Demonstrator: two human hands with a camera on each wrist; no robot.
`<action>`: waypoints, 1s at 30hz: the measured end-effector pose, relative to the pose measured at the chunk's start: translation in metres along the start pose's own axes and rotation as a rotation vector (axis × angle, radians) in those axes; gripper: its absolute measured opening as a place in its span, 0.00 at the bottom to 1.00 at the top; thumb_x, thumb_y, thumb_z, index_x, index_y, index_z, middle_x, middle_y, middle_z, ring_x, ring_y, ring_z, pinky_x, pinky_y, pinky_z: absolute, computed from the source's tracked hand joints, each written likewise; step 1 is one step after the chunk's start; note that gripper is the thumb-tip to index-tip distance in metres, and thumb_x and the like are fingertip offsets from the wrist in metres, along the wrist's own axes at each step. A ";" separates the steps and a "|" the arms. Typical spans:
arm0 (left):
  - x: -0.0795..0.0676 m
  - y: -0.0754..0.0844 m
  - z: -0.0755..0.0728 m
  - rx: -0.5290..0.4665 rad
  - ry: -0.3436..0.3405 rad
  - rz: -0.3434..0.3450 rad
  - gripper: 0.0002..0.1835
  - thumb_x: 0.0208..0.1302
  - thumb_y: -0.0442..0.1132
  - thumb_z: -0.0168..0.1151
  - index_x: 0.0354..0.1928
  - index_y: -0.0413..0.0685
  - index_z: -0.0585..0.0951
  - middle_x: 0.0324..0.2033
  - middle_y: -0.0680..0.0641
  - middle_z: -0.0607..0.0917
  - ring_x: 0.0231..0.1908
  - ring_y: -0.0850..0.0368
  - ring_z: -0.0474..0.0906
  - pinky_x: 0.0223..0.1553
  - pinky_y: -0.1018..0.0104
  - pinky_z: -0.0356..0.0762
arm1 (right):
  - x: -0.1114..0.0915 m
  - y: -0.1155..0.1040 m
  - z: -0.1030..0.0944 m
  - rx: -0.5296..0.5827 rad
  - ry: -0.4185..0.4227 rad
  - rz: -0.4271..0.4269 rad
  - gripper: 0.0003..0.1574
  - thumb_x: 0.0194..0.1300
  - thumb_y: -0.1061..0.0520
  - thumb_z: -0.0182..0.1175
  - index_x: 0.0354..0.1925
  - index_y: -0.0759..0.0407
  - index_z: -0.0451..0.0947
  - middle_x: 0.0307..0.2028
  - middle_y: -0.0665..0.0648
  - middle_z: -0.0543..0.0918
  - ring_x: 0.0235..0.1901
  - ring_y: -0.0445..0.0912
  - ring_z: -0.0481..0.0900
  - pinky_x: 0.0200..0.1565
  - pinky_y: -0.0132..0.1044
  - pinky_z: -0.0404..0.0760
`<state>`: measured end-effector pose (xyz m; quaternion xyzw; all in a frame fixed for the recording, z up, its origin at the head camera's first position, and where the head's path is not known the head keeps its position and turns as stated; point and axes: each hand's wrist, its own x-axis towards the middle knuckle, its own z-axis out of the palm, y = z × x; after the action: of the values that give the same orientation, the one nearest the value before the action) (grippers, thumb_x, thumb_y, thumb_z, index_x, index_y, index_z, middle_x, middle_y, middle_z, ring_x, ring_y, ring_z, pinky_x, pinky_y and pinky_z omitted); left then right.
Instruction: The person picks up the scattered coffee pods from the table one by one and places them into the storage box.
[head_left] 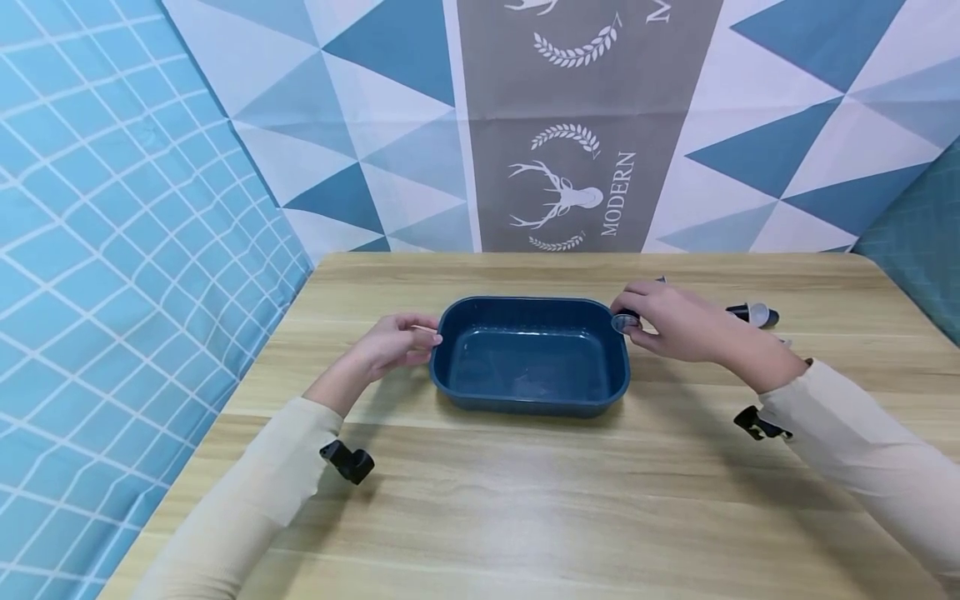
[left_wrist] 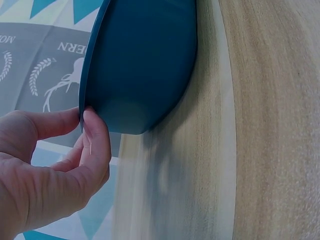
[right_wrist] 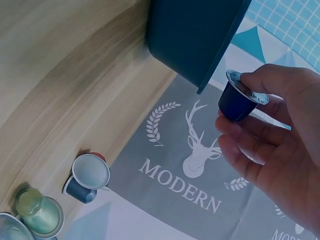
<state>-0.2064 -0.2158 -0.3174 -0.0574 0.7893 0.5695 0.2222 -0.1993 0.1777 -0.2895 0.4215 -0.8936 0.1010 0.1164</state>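
A dark blue rectangular tub (head_left: 525, 406) with rounded corners sits mid-table, its inside bare. My left hand (head_left: 393, 342) pinches its left rim between thumb and fingers, as the left wrist view shows with the rim (left_wrist: 90, 65) up close. At the tub's right end, my right hand (head_left: 671, 321) holds a dark blue coffee capsule (right_wrist: 234, 103). The thumb lies on the printed silver lid and the fingers support the body from the other side. In the head view this capsule overlaps the tub's right rim.
More coffee capsules lie on the table to the right, partly behind my right hand; a dark one with a pale lid (head_left: 759, 315) shows there. The right wrist view shows a green capsule (right_wrist: 42, 218) among them. Patterned cloth (head_left: 390, 125) hangs along the table's back edge.
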 end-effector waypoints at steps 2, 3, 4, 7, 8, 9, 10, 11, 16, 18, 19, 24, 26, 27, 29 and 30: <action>0.000 -0.001 0.000 -0.007 -0.003 -0.002 0.24 0.69 0.35 0.58 0.65 0.37 0.69 0.44 0.50 0.79 0.42 0.63 0.78 0.54 0.65 0.81 | 0.002 -0.001 0.000 0.003 -0.023 0.009 0.10 0.60 0.66 0.64 0.42 0.61 0.81 0.36 0.55 0.81 0.34 0.44 0.76 0.36 0.38 0.79; 0.000 -0.002 0.000 -0.012 -0.002 -0.004 0.24 0.69 0.35 0.58 0.65 0.37 0.69 0.44 0.51 0.79 0.41 0.63 0.78 0.52 0.67 0.82 | 0.003 -0.002 0.000 0.004 -0.032 0.009 0.10 0.60 0.66 0.64 0.42 0.61 0.80 0.37 0.55 0.81 0.34 0.44 0.76 0.36 0.38 0.79; 0.000 -0.002 0.000 -0.015 -0.002 -0.003 0.24 0.69 0.35 0.58 0.65 0.37 0.69 0.43 0.51 0.79 0.41 0.64 0.78 0.50 0.68 0.82 | 0.004 -0.002 -0.001 0.005 -0.036 0.005 0.10 0.60 0.66 0.63 0.42 0.61 0.80 0.36 0.55 0.81 0.34 0.45 0.75 0.36 0.38 0.79; 0.000 -0.002 0.000 -0.018 0.001 0.001 0.24 0.69 0.34 0.57 0.65 0.37 0.69 0.43 0.51 0.79 0.40 0.65 0.78 0.49 0.70 0.82 | 0.009 -0.002 -0.002 0.011 -0.030 -0.025 0.10 0.60 0.67 0.63 0.41 0.63 0.80 0.35 0.56 0.80 0.33 0.45 0.75 0.35 0.38 0.79; 0.000 -0.001 0.000 -0.015 0.001 0.002 0.24 0.69 0.34 0.57 0.65 0.37 0.69 0.43 0.51 0.80 0.40 0.65 0.78 0.50 0.68 0.82 | 0.011 -0.002 -0.003 0.015 -0.027 -0.033 0.10 0.59 0.68 0.63 0.41 0.63 0.80 0.35 0.56 0.80 0.33 0.45 0.75 0.35 0.38 0.79; -0.001 -0.001 0.000 -0.012 0.004 0.000 0.24 0.69 0.34 0.57 0.65 0.37 0.69 0.44 0.50 0.80 0.41 0.65 0.78 0.52 0.67 0.82 | 0.013 -0.002 -0.004 0.018 -0.025 -0.040 0.10 0.59 0.69 0.63 0.41 0.64 0.80 0.34 0.56 0.80 0.32 0.45 0.75 0.35 0.38 0.80; -0.001 0.000 0.000 -0.008 0.005 -0.001 0.24 0.69 0.34 0.57 0.65 0.37 0.69 0.45 0.49 0.80 0.41 0.65 0.78 0.54 0.65 0.81 | 0.015 -0.002 -0.004 0.020 -0.025 -0.044 0.10 0.59 0.69 0.62 0.41 0.64 0.80 0.34 0.57 0.80 0.32 0.44 0.75 0.35 0.38 0.80; -0.001 0.000 0.000 -0.007 0.005 -0.002 0.24 0.70 0.34 0.57 0.65 0.38 0.69 0.46 0.49 0.80 0.41 0.64 0.78 0.56 0.63 0.81 | 0.016 -0.002 -0.005 0.020 -0.029 -0.044 0.10 0.59 0.69 0.62 0.41 0.65 0.80 0.35 0.57 0.81 0.32 0.44 0.76 0.35 0.38 0.80; -0.001 0.000 0.001 -0.004 0.003 -0.006 0.24 0.69 0.34 0.57 0.66 0.38 0.68 0.47 0.48 0.79 0.42 0.64 0.78 0.59 0.60 0.79 | 0.022 -0.004 -0.008 0.004 -0.063 -0.038 0.11 0.59 0.68 0.63 0.42 0.64 0.80 0.37 0.58 0.82 0.34 0.45 0.77 0.38 0.39 0.82; -0.001 0.000 0.000 -0.005 0.004 -0.002 0.24 0.69 0.34 0.57 0.65 0.37 0.68 0.46 0.49 0.79 0.41 0.64 0.78 0.56 0.63 0.81 | 0.025 -0.005 -0.009 -0.001 -0.077 -0.040 0.11 0.59 0.68 0.63 0.43 0.64 0.80 0.38 0.58 0.82 0.34 0.46 0.78 0.38 0.40 0.83; -0.001 0.000 0.000 -0.008 0.005 0.001 0.24 0.69 0.34 0.57 0.65 0.37 0.68 0.44 0.50 0.79 0.40 0.64 0.78 0.54 0.64 0.82 | 0.027 -0.006 -0.010 -0.002 -0.083 -0.038 0.11 0.59 0.67 0.63 0.43 0.64 0.80 0.38 0.58 0.83 0.34 0.45 0.78 0.38 0.40 0.83; -0.001 0.000 0.001 -0.020 0.013 0.014 0.24 0.69 0.33 0.57 0.64 0.36 0.69 0.41 0.52 0.80 0.38 0.65 0.79 0.48 0.68 0.83 | 0.037 -0.009 -0.012 0.001 -0.105 -0.035 0.10 0.61 0.66 0.62 0.43 0.63 0.80 0.38 0.58 0.82 0.35 0.46 0.78 0.40 0.41 0.83; -0.002 0.000 0.001 -0.018 0.013 0.015 0.23 0.69 0.33 0.57 0.64 0.36 0.69 0.41 0.52 0.80 0.38 0.65 0.79 0.50 0.67 0.83 | 0.041 -0.010 -0.012 0.007 -0.108 -0.043 0.10 0.61 0.66 0.62 0.43 0.63 0.80 0.38 0.58 0.82 0.35 0.46 0.77 0.40 0.41 0.82; -0.002 0.000 0.001 -0.017 0.012 0.014 0.23 0.69 0.33 0.57 0.64 0.35 0.69 0.40 0.52 0.80 0.38 0.65 0.79 0.51 0.65 0.83 | 0.043 -0.010 -0.012 0.011 -0.110 -0.045 0.09 0.61 0.66 0.62 0.42 0.63 0.80 0.38 0.58 0.81 0.35 0.46 0.77 0.40 0.41 0.82; -0.003 0.000 0.001 -0.014 0.009 0.013 0.24 0.69 0.34 0.58 0.64 0.35 0.69 0.41 0.52 0.81 0.38 0.65 0.79 0.55 0.62 0.82 | 0.046 -0.011 -0.012 0.013 -0.122 -0.045 0.09 0.61 0.66 0.62 0.42 0.63 0.79 0.37 0.58 0.81 0.35 0.46 0.76 0.41 0.41 0.82; -0.003 0.000 0.002 -0.012 0.008 0.012 0.24 0.69 0.34 0.58 0.65 0.36 0.69 0.42 0.51 0.81 0.39 0.65 0.79 0.56 0.60 0.81 | 0.047 -0.011 -0.012 0.013 -0.131 -0.042 0.09 0.61 0.66 0.62 0.42 0.63 0.79 0.37 0.57 0.81 0.35 0.46 0.76 0.41 0.41 0.82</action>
<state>-0.2031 -0.2147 -0.3161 -0.0565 0.7870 0.5753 0.2153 -0.2179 0.1398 -0.2637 0.4465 -0.8897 0.0765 0.0570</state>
